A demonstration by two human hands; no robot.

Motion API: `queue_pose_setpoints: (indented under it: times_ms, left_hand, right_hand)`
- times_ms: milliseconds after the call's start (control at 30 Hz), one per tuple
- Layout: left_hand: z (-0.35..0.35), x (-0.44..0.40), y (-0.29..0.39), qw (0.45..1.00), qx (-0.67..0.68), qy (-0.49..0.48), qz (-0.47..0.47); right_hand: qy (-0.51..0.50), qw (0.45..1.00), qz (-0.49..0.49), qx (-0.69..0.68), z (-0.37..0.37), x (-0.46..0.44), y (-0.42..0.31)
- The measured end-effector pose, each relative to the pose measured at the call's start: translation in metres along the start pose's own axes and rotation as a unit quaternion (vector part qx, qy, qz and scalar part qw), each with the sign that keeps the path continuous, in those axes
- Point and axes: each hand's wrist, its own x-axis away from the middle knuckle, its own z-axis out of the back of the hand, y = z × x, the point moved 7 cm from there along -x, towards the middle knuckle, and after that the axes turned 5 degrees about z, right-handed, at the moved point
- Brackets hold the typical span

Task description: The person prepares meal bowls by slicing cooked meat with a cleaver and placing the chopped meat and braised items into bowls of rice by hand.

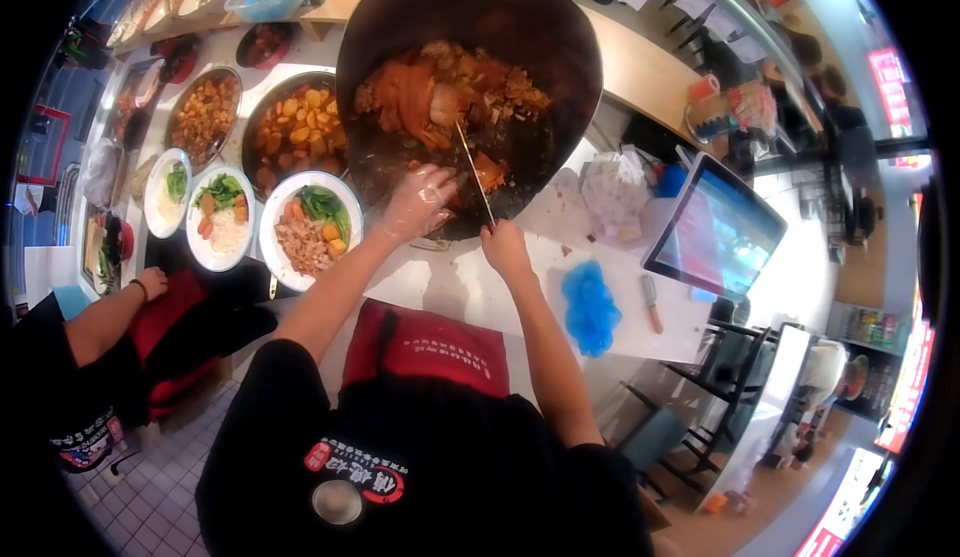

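Observation:
My right hand [507,249] is closed round the handle of a long knife [474,172]. The blade slants up and left over the near part of a large dark round pot [570,32]. My left hand [420,200], in a clear plastic glove, lies at the pot's near left, left of the blade. Its fingers stretch toward the knife, and I see nothing held in them. Farther in lies a heap of brown braised meat [405,102]. A small reddish meat piece [490,172] sits right beside the blade.
Left of the pot stand plates of rice, greens and meat [268,219] and a pan of stewed chunks [298,177]. To the right lie a blue plastic bag [590,307], a second knife [652,304], a white bag [617,192] and a screen [720,227]. A co-worker's arm [110,317] is at left.

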Motion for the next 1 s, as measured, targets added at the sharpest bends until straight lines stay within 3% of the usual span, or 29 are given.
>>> queue_pose_setpoints:
  times_ms: [67, 167, 300, 1000]
  left_hand:
    - [-0.038, -0.001, 0.001, 0.987, -0.034, -0.138, -0.081]
    - [-0.054, 0.003, -0.012, 0.986, 0.003, -0.084, -0.145]
    - [-0.055, 0.004, -0.016, 0.981, 0.014, -0.098, -0.167]
    - [-0.051, 0.002, -0.011, 0.98, 0.009, -0.106, -0.167]
  right_hand:
    - [-0.004, 1.0, -0.01, -0.002, 0.0, 0.002, 0.002]
    - [-0.007, 1.0, -0.015, -0.007, 0.0, 0.0, 0.003]
    - [-0.014, 1.0, -0.012, -0.022, 0.001, -0.001, 0.004]
    - [-0.024, 0.999, -0.037, -0.03, 0.005, 0.001, -0.001]
